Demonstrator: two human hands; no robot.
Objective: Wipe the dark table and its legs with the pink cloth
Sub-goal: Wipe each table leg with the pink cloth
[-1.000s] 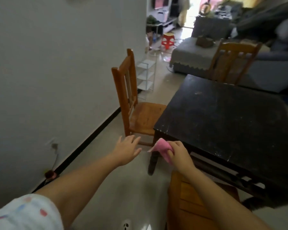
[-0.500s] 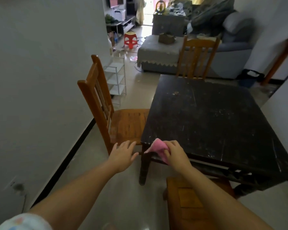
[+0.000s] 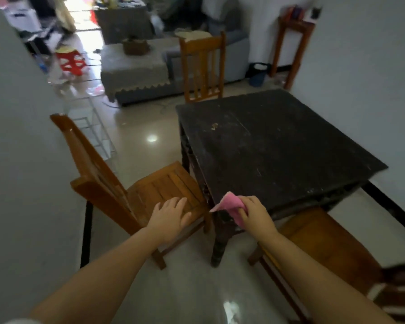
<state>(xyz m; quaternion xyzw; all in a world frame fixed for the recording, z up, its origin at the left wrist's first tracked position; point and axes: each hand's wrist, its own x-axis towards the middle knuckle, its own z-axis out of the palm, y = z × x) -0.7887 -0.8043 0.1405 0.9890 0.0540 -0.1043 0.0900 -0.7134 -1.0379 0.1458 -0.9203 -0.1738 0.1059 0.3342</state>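
Observation:
The dark square table (image 3: 274, 148) fills the middle right of the head view, its top scuffed and speckled. Its near corner leg (image 3: 220, 242) stands on the pale floor. My right hand (image 3: 255, 215) holds the pink cloth (image 3: 229, 204) bunched against that near corner, at the top of the leg. My left hand (image 3: 170, 217) hovers with fingers spread over the front edge of a wooden chair's seat (image 3: 164, 190), holding nothing.
The wooden chair (image 3: 108, 183) stands left of the table, close to the grey wall. A second chair (image 3: 202, 66) sits at the far side. A wooden stool (image 3: 323, 244) stands under the near edge. A white wall runs along the right.
The view has swung right, showing the table's left side and near leg. My left hand moved over the chair seat. My right hand stays on the cloth at the corner.

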